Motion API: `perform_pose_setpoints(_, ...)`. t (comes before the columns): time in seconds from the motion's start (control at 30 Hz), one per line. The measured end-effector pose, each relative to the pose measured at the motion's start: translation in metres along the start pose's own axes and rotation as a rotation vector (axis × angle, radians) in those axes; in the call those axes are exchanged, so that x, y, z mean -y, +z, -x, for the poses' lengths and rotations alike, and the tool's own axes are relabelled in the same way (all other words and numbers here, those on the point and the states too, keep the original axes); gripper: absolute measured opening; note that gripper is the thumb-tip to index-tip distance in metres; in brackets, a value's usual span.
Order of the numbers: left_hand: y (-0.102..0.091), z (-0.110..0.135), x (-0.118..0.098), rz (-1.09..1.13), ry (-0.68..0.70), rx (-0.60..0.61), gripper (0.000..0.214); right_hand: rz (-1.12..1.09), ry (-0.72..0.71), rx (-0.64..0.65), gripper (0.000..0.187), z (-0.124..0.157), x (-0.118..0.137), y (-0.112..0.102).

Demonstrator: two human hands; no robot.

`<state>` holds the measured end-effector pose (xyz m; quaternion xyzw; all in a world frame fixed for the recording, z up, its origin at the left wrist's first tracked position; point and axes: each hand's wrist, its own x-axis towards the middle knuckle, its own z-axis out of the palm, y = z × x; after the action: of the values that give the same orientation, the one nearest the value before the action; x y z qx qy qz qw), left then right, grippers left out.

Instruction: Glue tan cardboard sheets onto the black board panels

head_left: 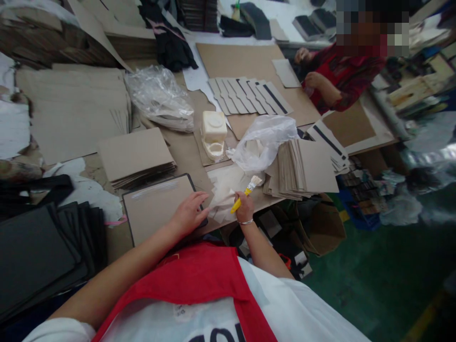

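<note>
My right hand (pixel 245 207) is closed around a paintbrush (pixel 246 193) with a yellow handle and pale bristles pointing up and away from me. Beneath that hand lie thin, whitish paper pieces (pixel 223 192), one tip rising beside my fingers; whether I also grip it, I cannot tell. My left hand (pixel 190 210) has its fingers stretched out at the right edge of a grey-brown board (pixel 153 204) with a black border. Pale streaks run along the board's far side. Past the papers stands a cream plastic container (pixel 213 130) with a cut-open side.
Cardboard stacks stand left (pixel 137 152) and right (pixel 302 166), beside a crumpled plastic bag (pixel 263 140). Black folded covers (pixel 46 256) fill the near left. Across the table, a person in red (pixel 331 80) works behind overlapping grey strips (pixel 249 97). An open carton (pixel 320 223) is below the table's edge.
</note>
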<state>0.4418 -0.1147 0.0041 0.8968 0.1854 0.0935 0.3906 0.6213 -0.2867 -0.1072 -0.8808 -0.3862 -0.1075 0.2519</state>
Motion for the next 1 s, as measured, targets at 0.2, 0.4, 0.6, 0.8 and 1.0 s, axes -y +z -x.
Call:
perform_pose_setpoints(0.2, 0.034, -0.063, -0.017, 0.117, -0.196, 0.192, 0.038, -0.152, -0.058, -0.131, 0.015, -0.024, 0.036, -0.026)
perform_pose_setpoints(0.4, 0.047, -0.097, -0.013, 0.219, -0.26, 0.167, 0.036, -0.191, -0.064, -0.115, 0.021, -0.042, 0.036, -0.043)
perform_pose_setpoints(0.6, 0.052, -0.113, -0.006, 0.238, -0.342, 0.083, 0.048, -0.241, -0.148, -0.057, 0.022, -0.041, 0.029, -0.048)
perform_pose_setpoints(0.8, 0.054, -0.115, -0.007, 0.421, -0.402, 0.095, 0.047, -0.367, -0.168, 0.053, 0.036, -0.037, 0.038, -0.047)
perform_pose_setpoints(1.0, 0.042, -0.115, -0.019, 0.622, -0.409, 0.233, 0.042, -0.408, -0.024, 0.06, 0.023, -0.05, 0.034, -0.059)
